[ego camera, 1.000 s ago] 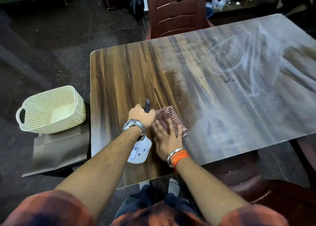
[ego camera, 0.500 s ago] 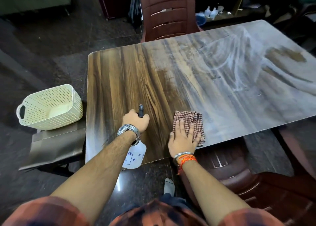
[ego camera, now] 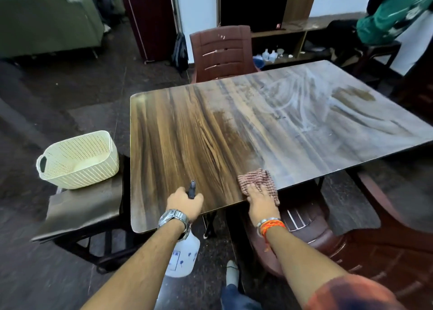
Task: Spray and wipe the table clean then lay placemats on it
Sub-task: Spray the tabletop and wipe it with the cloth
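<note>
Basket: a cream perforated basket [ego camera: 78, 160] stood well left of the table, on a dark stool with flat dark sheets [ego camera: 82, 212] under it, possibly the placemats, though I could not tell.
Table, left part: the wooden table [ego camera: 187, 131] looked dark and clean there, bare of anything.
Left hand: the left hand [ego camera: 185, 203] was clenched round the head of a spray bottle [ego camera: 182, 258], nozzle pointing over the near edge, the white body hanging below the tabletop and clear of it.
Right hand: the right hand [ego camera: 261, 198] lay flat with fingers spread, pressing a red checked cloth [ego camera: 257, 184] at the very near edge; part of the cloth drooped over the lip.
Table, right part: a pale dusty film with swirl marks covered that side, so wiping seemed about half done.
Doing it well: overlapping strokes should run from the clean boundary toward the right, palm kept flat, cloth refolded once grey; a fresh spray over the film would help.
Edges: dirt pushed off the near edge would land on the brown chair [ego camera: 304, 225] tucked just below.
Room: the tabletop offered a free sweep to the far right corner; a second chair [ego camera: 221, 51] stood at the far side.
</note>
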Tool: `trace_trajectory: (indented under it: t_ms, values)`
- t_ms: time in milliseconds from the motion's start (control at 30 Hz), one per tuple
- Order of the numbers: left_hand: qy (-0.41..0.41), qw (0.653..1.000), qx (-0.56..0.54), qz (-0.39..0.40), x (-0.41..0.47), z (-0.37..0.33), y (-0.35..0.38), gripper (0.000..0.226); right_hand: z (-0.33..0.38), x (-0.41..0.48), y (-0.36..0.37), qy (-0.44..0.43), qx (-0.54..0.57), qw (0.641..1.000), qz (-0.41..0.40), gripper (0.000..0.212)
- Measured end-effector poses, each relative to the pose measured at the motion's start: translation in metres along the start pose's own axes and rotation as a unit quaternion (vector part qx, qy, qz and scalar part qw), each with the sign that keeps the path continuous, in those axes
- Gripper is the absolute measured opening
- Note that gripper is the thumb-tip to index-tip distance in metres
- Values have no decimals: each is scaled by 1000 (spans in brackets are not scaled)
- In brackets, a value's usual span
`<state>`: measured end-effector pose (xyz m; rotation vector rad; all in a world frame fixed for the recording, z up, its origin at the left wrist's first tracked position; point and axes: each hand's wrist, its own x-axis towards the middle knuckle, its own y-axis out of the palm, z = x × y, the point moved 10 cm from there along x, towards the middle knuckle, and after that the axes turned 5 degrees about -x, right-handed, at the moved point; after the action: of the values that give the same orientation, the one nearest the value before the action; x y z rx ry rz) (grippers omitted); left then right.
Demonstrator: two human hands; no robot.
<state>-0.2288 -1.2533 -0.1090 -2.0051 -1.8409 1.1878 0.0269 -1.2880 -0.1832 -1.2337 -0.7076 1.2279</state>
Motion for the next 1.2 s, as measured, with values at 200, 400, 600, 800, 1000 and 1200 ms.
trace_trajectory:
  t_ms: [200,400,600,800,1000,1200]
  values:
    - [23,999,-5,33,-35,-6,22,29,-59,-59,-61,173,216,955,-106,39]
    - [62,996,-30,55,-74,-54,59,33,-92,-105,-83,246,369,886,-138,38]
    - [100,992,1,73,-119,-112,124,25,-148,-135,-117,243,388,876,-154,39]
    - [129,989,12,65,-169,-169,205,32,-234,-157,-155,240,425,855,-174,38]
    - [142,989,25,34,-215,-221,266,30,-302,-160,-194,220,464,836,-191,38]
    - [105,994,17,14,-223,-241,296,32,-336,-144,-203,192,496,830,-169,38]
